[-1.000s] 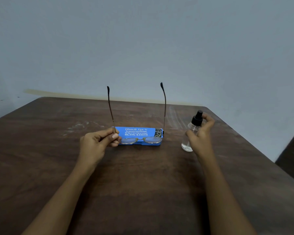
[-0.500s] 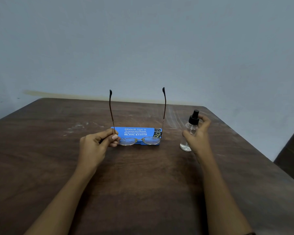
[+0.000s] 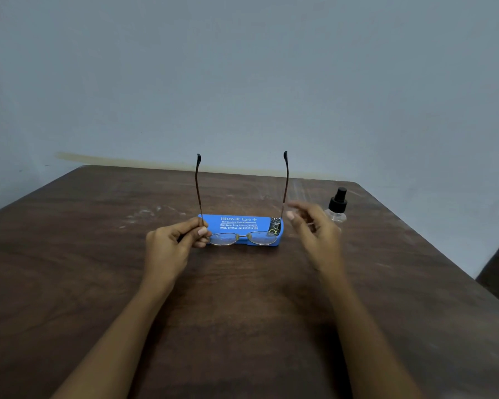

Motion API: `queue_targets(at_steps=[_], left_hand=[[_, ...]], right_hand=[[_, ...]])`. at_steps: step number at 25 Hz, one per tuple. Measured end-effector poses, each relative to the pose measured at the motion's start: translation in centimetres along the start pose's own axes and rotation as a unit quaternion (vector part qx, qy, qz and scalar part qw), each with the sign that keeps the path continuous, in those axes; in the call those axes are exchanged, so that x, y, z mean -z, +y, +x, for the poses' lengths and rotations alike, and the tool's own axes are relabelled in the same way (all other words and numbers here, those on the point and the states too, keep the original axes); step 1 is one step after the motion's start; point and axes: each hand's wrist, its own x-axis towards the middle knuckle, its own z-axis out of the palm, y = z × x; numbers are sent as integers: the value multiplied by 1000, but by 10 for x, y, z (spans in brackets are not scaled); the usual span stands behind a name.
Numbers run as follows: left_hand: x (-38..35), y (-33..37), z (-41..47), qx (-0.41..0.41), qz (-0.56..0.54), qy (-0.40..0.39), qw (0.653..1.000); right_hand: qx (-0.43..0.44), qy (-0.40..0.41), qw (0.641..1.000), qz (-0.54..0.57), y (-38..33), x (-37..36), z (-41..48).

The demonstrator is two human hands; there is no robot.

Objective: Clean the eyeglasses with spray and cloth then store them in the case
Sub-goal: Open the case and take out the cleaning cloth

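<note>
Table (image 3: pixel 98 283): a dark brown wood-grain top carried everything; pale scuffs lay on it behind and left of the case

Case (image 3: pixel 239 223): a blue hard case with printed lettering lay shut and flat on the table, long side toward the person; every place below is given from it

Right hand (image 3: pixel 314 228): it hovered just right of the case with fingers loosely spread, gripping nothing, blurred, close to the right temple arm but apparently not touching it

Left hand (image 3: pixel 173 240): it sat at the case's left end, thumb and forefinger pinched on the left temple arm near the hinge, the other fingers curled

Spray bottle (image 3: pixel 338 210): a small clear bottle with a black pump top stood upright on the table to the right of the case, beyond the right hand, untouched

Eyeglasses (image 3: pixel 242 237): they were held in front of the case with the lenses low, near its front edge, and both temple arms open and pointing straight up above it

Handling: the thin wire frame looked very light yet easily bent, and the lenses would smear or scratch; the safest hold seemed to be at the hinge or along a temple arm, never on the glass, with a second hand steadying the other side

Cloth: none could be seen anywhere around the case

Progress: judging by the shut case and no cloth, wiping and storing both seemed not yet done
</note>
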Motion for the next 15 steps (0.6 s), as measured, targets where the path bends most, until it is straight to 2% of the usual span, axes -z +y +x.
queue_targets(at_steps=[2, 4, 10, 15], left_hand=[[0, 0, 0, 1, -1, 3, 1000], [1, 0, -1, -1, -2, 3, 1000], [4, -4, -2, -2, -7, 8, 1000], [8, -6, -4, -41, 64, 10, 997]], right_hand=[[-52, -56, 997, 31, 4, -6, 0], [-60, -75, 994, 49, 8, -8, -1], [-47, -75, 992, 92, 10, -9, -5], [-80, -80, 983, 141, 11, -10, -11]])
